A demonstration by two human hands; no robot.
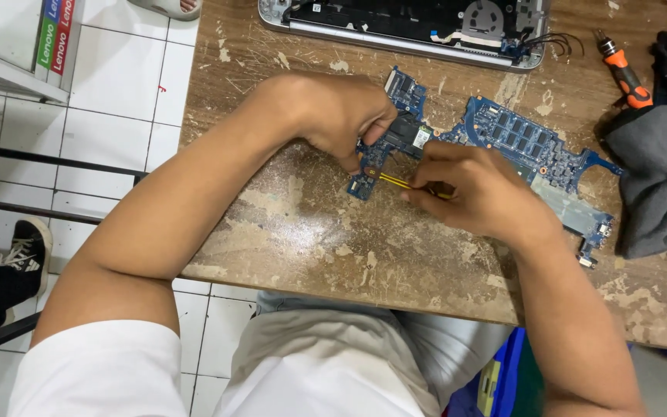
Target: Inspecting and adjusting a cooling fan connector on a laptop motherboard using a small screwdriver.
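The right hand (480,193) pinches a thin yellow tool (397,182) between fingers and thumb, tip aimed at the left end of the blue board (519,143). It looks like tweezers or a fine pick; I can't tell which. The left hand (341,116) is closed on that same end of the board, fingers curled over the edge near a small black part with a white label (411,135), pinning it to the table (310,232).

The board lies flat in the middle of the worn wooden top, stretching rightward under the right wrist. From where I stand, this looks like fine work on a small connector or part at the board's left tip. The next move would seem to need a steady left hand and a light, exact touch with the tool, since the parts there are tiny and crowded.

Beyond the hands, an opened laptop shell (403,23) sits at the far edge. An orange screwdriver (623,73) lies to the right, near a grey cloth (658,177).
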